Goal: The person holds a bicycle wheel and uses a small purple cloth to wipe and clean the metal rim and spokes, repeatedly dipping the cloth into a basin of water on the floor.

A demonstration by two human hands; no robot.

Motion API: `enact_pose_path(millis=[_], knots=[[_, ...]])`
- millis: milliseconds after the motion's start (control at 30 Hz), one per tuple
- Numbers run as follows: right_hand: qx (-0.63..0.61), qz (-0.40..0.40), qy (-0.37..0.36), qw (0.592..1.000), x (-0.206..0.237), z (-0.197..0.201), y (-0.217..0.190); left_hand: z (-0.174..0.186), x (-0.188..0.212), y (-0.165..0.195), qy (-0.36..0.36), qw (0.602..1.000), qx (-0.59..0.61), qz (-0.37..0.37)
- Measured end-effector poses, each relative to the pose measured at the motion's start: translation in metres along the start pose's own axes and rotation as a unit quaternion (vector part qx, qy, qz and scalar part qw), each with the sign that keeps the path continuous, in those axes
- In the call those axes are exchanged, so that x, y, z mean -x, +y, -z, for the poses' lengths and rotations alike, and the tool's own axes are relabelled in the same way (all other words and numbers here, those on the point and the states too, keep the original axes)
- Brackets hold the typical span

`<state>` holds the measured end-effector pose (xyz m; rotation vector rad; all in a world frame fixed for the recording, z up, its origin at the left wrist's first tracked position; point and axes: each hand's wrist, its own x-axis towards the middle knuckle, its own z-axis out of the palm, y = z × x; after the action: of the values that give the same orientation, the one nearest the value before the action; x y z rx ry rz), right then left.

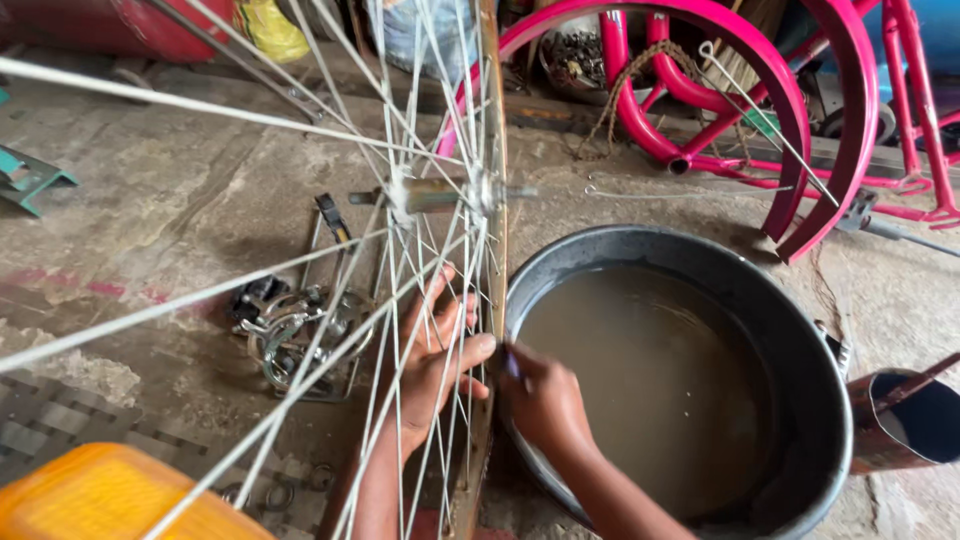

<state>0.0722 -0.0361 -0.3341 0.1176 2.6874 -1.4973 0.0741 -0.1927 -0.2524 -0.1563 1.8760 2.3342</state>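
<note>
While the left hand (432, 352) reaches through the spokes (400, 260) of the bicycle wheel (440, 195), its fingers are half curled and the thumb presses against the rusty rim (492, 250), so the hand steadies the rim from the inner side. On the other side of the rim, the right hand (545, 400) is closed around a small tool (512, 365) with its tip at the rim; the tool is too small to tell what kind it is. Both hands meet at the same place on the rim, almost touching each other. The wheel stands upright, edge-on to the camera, with its hub and axle (450, 193) above the hands. Just to the right of the rim is a round metal basin (800, 340) filled with muddy water. Beside the basin, at the far right, stands a rusty can (890, 430). Behind the spokes, on the concrete floor (170, 210), lies a pile of chrome bicycle parts (290, 330). Further back there are pink bicycle frames (760, 110). At the lower left corner is an orange object (110, 495).
</note>
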Motion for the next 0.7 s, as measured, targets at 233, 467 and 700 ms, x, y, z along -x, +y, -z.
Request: enact_pose_path(millis=[233,467,700], knots=[[-0.005,-0.096,-0.056,0.994,-0.026,0.009,-0.023,0.002,0.0,-0.002,0.004,0.999,0.016,-0.042],[0.011,-0.025,0.027,0.999,-0.023,0.002,-0.006,0.013,0.004,0.002,0.031,0.999,0.005,-0.009],[0.041,-0.017,0.012,0.999,-0.055,-0.012,-0.001,0.027,0.029,0.011,0.036,0.999,0.017,0.013]])
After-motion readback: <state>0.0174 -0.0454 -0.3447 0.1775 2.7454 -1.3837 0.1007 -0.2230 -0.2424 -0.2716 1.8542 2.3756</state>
